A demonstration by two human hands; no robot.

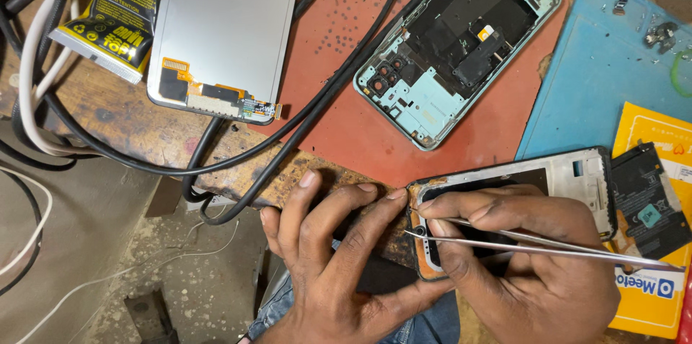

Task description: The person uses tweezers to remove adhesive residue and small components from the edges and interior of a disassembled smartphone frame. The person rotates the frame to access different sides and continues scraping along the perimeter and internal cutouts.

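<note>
Two bare hands, no gloves, no rings.

The left hand [335, 257] and right hand [526, 261] show bare from fingertips to wrists: no sleeve, watch or band reaches into view. Nails are short and unpainted, with a little dark grime along their edges and on the fingertips. Below the left hand, blue denim jeans [425, 326] cover the lap, the cloth faded and creased; a further strip of the same denim shows just left of that hand's wrist.
</note>
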